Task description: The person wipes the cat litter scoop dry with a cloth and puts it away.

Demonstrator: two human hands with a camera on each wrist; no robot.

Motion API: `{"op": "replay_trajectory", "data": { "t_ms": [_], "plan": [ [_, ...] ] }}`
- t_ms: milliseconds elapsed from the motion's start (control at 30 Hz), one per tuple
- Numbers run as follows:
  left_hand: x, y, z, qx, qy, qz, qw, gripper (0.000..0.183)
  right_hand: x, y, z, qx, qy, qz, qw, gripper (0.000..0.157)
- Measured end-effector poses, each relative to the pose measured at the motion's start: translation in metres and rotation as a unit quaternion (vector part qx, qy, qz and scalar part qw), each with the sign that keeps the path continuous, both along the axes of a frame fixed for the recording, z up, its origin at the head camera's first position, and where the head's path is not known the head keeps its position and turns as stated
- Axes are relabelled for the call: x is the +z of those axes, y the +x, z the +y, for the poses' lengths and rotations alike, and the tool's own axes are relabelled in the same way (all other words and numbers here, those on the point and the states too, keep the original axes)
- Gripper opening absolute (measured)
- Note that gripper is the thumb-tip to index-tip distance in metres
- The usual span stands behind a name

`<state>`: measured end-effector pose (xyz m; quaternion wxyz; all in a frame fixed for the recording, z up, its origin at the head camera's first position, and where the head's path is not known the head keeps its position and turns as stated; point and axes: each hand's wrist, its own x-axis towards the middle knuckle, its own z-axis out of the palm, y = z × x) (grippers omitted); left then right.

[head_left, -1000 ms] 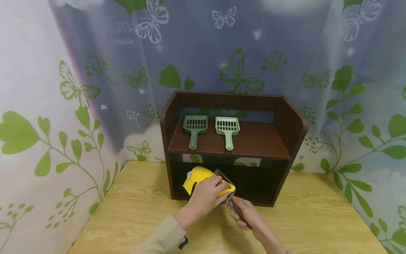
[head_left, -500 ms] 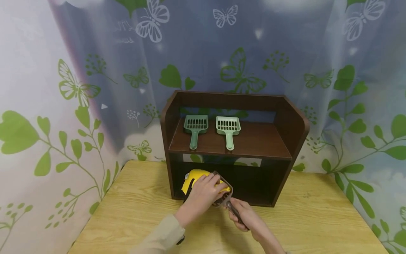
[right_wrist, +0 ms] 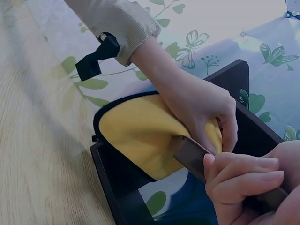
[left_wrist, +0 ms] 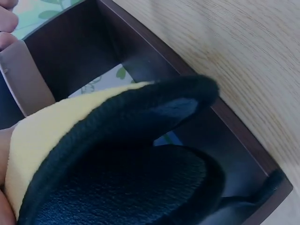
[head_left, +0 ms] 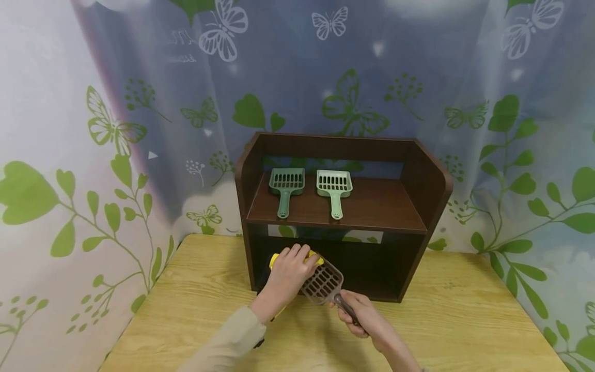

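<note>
My left hand pinches a yellow cloth with black edging at the scoop's far left corner. In the left wrist view the cloth is bent over, showing a dark, textured inner side. With my right hand I grip the handle of a brown slotted litter scoop. Its slotted face is turned up and shows mostly uncovered in the head view, tilted in front of the shelf's lower compartment. My left hand and the cloth hide its left corner.
A dark brown two-tier shelf stands on the wooden table. On its upper board lie a dark green litter scoop and a light green one, side by side. A patterned curtain hangs behind.
My left hand has drawn the cloth leftward across the brown scoop, away from its handle end, uncovering the slots. The scoop has turned its slotted face up. My right hand stays on the handle.
</note>
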<state>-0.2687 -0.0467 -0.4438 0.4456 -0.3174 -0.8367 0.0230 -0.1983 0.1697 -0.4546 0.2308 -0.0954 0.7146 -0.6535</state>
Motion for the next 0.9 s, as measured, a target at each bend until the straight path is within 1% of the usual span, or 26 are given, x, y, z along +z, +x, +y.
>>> {"op": "replay_trajectory", "data": {
  "t_ms": [100,167,233,333,433,500,600,733,800,900],
  "plan": [
    [0.000,0.002,-0.001,0.016,-0.015,-0.004,0.9998,0.024,0.001,-0.001,0.003,0.004,0.003,0.006,1.000,0.042],
    [0.000,0.004,-0.002,0.022,-0.023,-0.007,0.9995,0.025,0.002,-0.002,0.006,-0.001,0.005,0.008,1.000,0.042],
    [0.001,0.007,-0.003,0.020,-0.029,-0.013,0.9993,0.023,0.004,-0.003,0.010,-0.016,0.005,0.011,1.000,0.045],
    [0.001,0.009,-0.006,0.009,-0.041,-0.021,0.9989,0.020,0.006,-0.005,0.016,-0.033,0.009,0.018,0.999,0.049],
    [0.004,0.010,-0.011,0.000,-0.044,-0.027,0.9987,0.019,0.006,-0.006,0.019,-0.030,0.015,0.017,0.999,0.049],
    [0.008,0.008,-0.014,0.001,-0.032,-0.027,0.9991,0.021,0.005,-0.006,0.020,-0.025,0.015,0.011,1.000,0.049],
    [0.019,0.005,-0.015,0.006,0.000,-0.022,0.9998,0.023,0.003,-0.006,0.020,-0.023,0.009,-0.002,1.000,0.047],
    [0.030,0.003,-0.010,-0.004,0.035,-0.015,0.9993,0.024,0.001,-0.004,0.017,-0.022,0.001,-0.010,1.000,0.046],
    [0.032,0.004,-0.005,-0.010,0.038,-0.013,0.9992,0.025,0.003,-0.003,0.013,-0.023,0.000,-0.007,1.000,0.047],
    [0.029,0.006,0.003,-0.010,0.037,-0.015,0.9992,0.025,0.005,-0.001,0.007,-0.023,0.007,0.004,1.000,0.048]
  ]
}}
